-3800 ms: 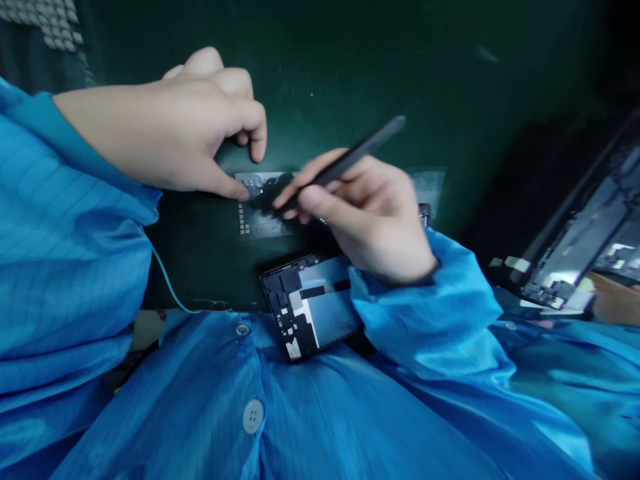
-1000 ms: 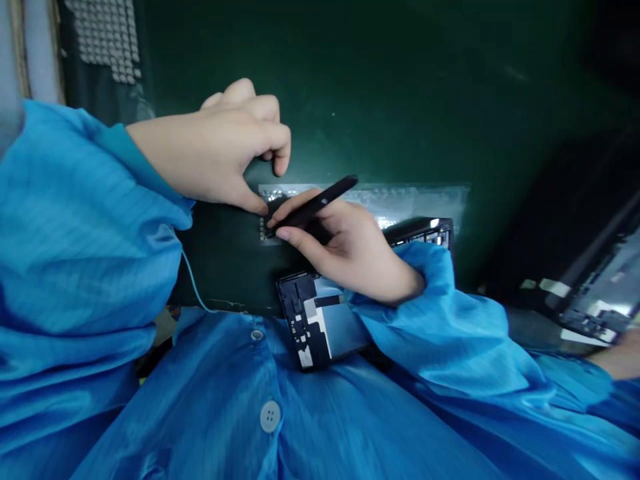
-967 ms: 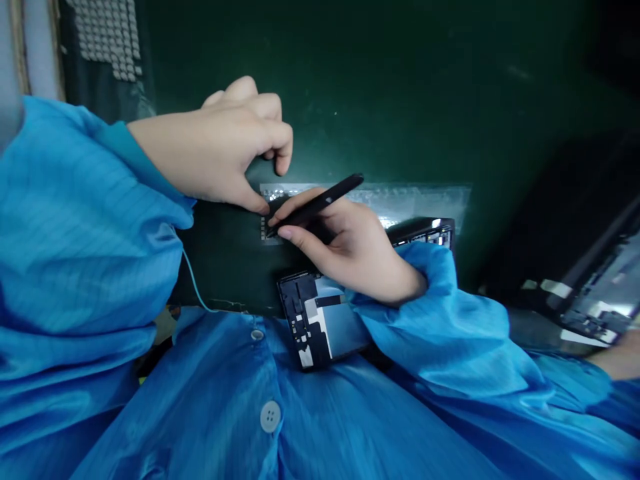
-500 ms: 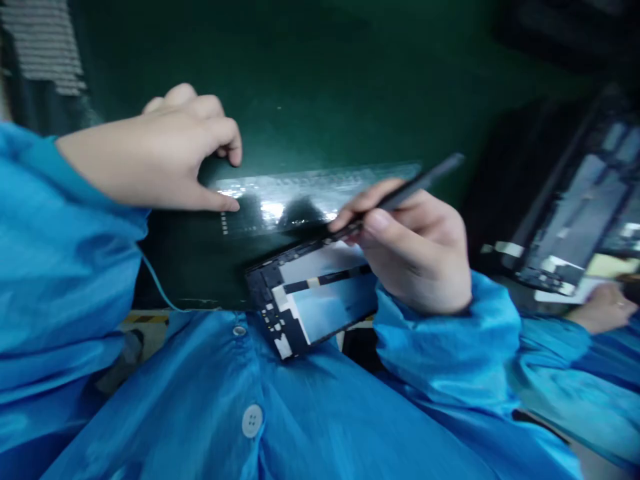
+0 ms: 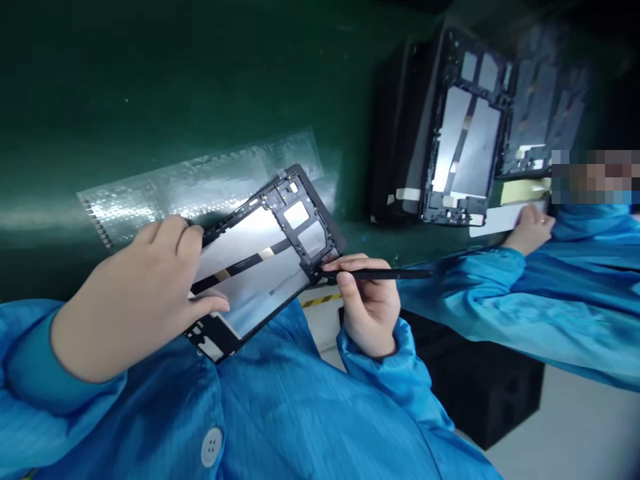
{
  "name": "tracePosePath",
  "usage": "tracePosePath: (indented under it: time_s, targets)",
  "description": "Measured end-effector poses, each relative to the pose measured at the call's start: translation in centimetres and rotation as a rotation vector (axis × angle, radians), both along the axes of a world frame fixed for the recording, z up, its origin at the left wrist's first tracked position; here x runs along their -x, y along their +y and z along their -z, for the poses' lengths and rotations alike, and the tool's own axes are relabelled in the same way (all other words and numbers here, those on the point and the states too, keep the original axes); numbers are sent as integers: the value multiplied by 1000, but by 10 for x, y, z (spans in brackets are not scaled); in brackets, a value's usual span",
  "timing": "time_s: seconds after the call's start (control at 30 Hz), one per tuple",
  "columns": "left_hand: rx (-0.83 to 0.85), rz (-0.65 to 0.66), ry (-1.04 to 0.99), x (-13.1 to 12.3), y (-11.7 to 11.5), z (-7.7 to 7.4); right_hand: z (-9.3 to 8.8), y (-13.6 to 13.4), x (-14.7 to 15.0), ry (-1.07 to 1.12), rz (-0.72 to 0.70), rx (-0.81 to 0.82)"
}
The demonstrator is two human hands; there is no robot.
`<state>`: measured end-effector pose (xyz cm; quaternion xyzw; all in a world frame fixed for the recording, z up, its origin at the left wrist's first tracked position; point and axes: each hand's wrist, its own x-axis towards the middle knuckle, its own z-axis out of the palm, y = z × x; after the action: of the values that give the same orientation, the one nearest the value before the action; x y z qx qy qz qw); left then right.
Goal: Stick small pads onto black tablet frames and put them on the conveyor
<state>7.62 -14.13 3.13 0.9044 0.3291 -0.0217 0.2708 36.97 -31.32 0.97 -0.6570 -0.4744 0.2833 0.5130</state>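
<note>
An opened tablet (image 5: 240,267), its silvery inside and dark ribbon strip facing up, is tilted over the table's front edge. My left hand (image 5: 145,293) grips its left end, the thumb on the inner panel and the fingers curled over the far edge. In my right hand (image 5: 367,300) is a slim black pen-like tool (image 5: 385,274), pinched between thumb and fingers. The tool's tip touches or nearly touches the tablet's right corner, and the fingertips hide the exact contact. Behind the tablet, a clear plastic strip (image 5: 200,180) lies on the green table and is partly covered by it.
To the right, a row of similar opened tablets (image 5: 467,140) stands leaning on the table (image 5: 250,67). A co-worker's hand (image 5: 530,229) is beside them near a white sheet (image 5: 493,220). A black box (image 5: 485,380) sits below at the right.
My left hand has come down from the plastic strip and taken hold of the tablet's left end. My right hand has moved to the tablet's right corner with the tool. The view has turned right.
</note>
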Motion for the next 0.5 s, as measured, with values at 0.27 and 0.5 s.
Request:
tracePosePath:
  time_s: [0.27, 0.5]
  targets:
    - [-56, -8, 124, -5, -6, -8, 6, -1, -1, -52, -37, -33]
    - [1, -39, 104, -8, -2, -8, -3, 0, -1, -191, -14, -35]
